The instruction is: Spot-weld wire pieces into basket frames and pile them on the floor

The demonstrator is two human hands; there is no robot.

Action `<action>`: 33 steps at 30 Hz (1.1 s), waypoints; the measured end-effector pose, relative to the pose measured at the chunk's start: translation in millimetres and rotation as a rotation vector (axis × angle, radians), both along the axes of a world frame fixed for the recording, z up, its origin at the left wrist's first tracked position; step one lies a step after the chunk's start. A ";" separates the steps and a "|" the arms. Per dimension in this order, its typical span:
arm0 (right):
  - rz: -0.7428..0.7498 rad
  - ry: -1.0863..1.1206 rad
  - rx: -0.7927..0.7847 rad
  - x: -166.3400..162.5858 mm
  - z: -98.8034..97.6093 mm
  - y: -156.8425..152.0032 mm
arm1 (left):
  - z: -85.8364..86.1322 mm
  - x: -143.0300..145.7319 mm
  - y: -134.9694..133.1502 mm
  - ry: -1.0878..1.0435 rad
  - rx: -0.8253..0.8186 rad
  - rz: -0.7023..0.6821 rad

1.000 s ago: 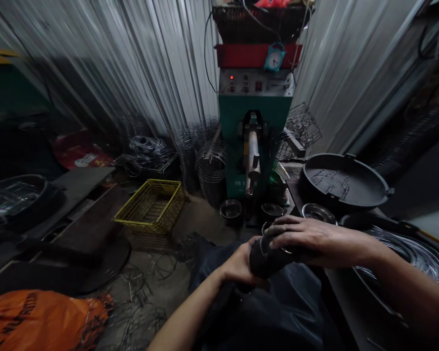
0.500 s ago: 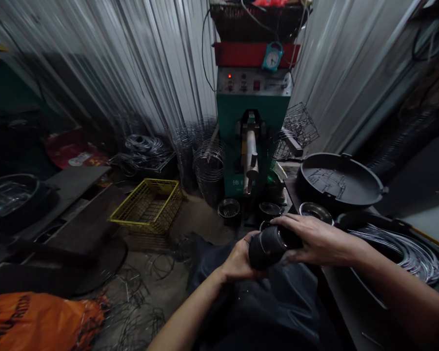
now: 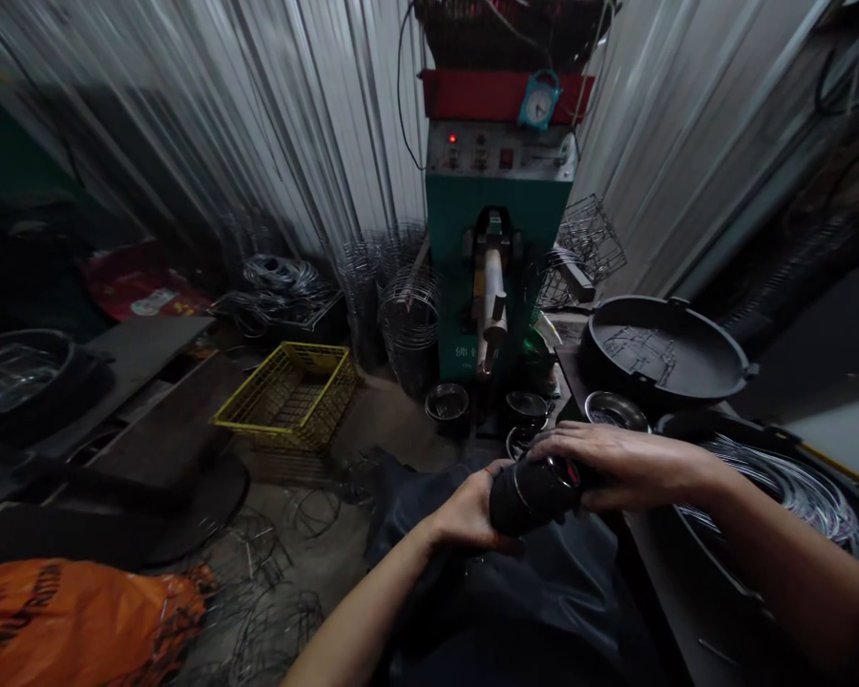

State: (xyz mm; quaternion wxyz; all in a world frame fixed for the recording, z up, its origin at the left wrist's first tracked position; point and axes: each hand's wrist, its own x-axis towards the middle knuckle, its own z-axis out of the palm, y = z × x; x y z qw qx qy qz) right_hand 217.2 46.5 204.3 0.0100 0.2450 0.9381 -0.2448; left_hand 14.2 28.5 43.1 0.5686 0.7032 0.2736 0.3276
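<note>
A black cylinder (image 3: 516, 498) with a thin shiny ring around it, looking like a flask, lies tilted between my hands above my lap. My left hand (image 3: 476, 510) is wrapped round its left end from below. My right hand (image 3: 616, 463) is closed over its right end, fingers on top and thumb underneath. A small glossy spot with some red shows at that end. Whether a separate lid sits in my right palm is hidden. Dark cloth (image 3: 544, 592) covers my lap under the cylinder.
Ahead stands a green machine (image 3: 448, 229) with a lit red lamp and a teal clock (image 3: 539, 101). A yellow wire basket (image 3: 286, 434) is on the floor. Right are a round black pan (image 3: 687, 377) and coiled wire (image 3: 802, 491). An orange sack (image 3: 64, 620) lies at lower left.
The cylinder has turned slightly, so its glossy right end shows more. My right hand has shifted a little right and downward at that end. The view has tipped slightly.
</note>
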 end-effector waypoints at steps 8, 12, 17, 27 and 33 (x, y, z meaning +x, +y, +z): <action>-0.423 -0.332 0.271 -12.6 -7.6 -1.9 | -0.5 3.7 -1.1 0.037 0.046 0.132; -0.250 -0.138 0.259 -8.1 -7.1 -4.0 | -3.2 3.9 0.0 0.034 0.081 0.156; -0.412 -0.268 0.246 -12.5 -9.1 -5.8 | -5.9 3.1 -0.1 0.042 0.054 0.143; -0.170 0.167 -0.010 -1.9 -26.4 -6.4 | -1.3 0.0 0.5 0.015 -0.013 0.153; -0.264 0.348 -0.030 -14.6 -36.7 -21.2 | 1.2 -1.1 -13.4 0.177 0.029 0.279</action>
